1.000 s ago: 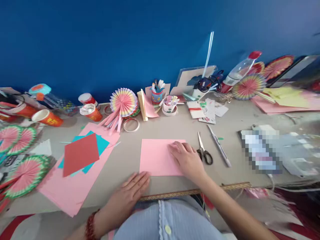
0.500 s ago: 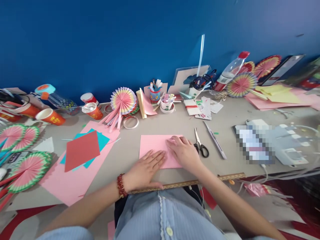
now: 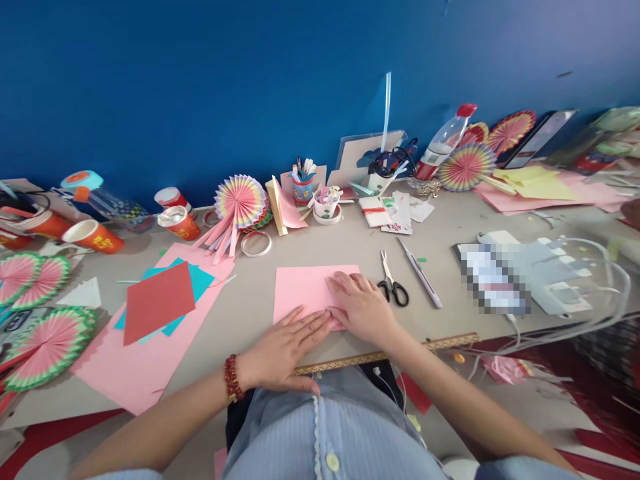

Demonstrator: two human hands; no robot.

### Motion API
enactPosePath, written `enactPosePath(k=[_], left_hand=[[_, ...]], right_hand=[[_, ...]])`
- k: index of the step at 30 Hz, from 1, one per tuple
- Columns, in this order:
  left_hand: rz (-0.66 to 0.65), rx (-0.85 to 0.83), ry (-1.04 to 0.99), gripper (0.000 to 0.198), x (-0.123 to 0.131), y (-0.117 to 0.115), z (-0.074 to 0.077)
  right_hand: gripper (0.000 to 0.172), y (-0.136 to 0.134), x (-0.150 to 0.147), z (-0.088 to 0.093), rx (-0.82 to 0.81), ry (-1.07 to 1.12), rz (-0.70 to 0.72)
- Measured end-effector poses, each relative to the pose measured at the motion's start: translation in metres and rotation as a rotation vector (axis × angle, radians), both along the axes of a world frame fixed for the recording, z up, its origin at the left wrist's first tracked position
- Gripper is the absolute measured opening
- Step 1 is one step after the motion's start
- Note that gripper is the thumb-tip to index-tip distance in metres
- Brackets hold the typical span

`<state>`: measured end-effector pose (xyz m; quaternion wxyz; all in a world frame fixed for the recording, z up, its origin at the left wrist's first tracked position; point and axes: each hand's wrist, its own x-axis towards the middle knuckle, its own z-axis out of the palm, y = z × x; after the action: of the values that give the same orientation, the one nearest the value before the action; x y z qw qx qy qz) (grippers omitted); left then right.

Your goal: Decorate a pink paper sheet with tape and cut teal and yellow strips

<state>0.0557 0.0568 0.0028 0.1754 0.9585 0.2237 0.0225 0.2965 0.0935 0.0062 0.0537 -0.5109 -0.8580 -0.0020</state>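
Observation:
A pink sheet of paper (image 3: 303,287) lies flat on the table in front of me. My left hand (image 3: 285,347) rests palm down across its near edge, fingers stretched toward the right and thumb apart, a red bead bracelet at the wrist. Over the paper's right part is my right hand (image 3: 363,307), its fingers lying on the sheet and pointing left. The fingertips of both hands meet near the paper's lower middle. Just right of my right hand lie black-handled scissors (image 3: 393,283), with a slim craft knife (image 3: 421,275) beyond them.
To the left, red (image 3: 160,300) and blue sheets lie on a larger pink sheet (image 3: 145,373). Folded paper fans (image 3: 239,203), paper cups (image 3: 95,235), a tape roll (image 3: 256,244) and a bottle (image 3: 445,143) line the back. A phone (image 3: 493,277) with cables is at right.
My left hand has slid slightly toward me, off more of the paper, and my right fingers have come down beside its fingertips. The whole view has shifted a little.

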Motion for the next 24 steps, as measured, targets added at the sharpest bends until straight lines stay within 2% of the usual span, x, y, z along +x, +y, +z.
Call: enactPosePath(k=[9, 15, 19, 24], left_hand=[[0.001, -0.005, 0.013, 0.105, 0.000, 0.000, -0.002], [-0.001, 0.004, 0.026, 0.106, 0.001, -0.001, -0.004], [0.009, 0.013, 0.015, 0.104, 0.000, -0.001, -0.005], [0.007, 0.026, -0.005, 0.103, 0.000, 0.000, -0.003]], right_hand=[[0.056, -0.028, 0.003, -0.005, 0.027, 0.059, 0.009], [0.051, -0.046, 0.003, -0.019, 0.051, 0.098, -0.044], [0.050, -0.058, 0.022, -0.025, 0.047, 0.106, -0.051], [0.070, -0.078, 0.064, -0.021, 0.083, 0.096, -0.169]])
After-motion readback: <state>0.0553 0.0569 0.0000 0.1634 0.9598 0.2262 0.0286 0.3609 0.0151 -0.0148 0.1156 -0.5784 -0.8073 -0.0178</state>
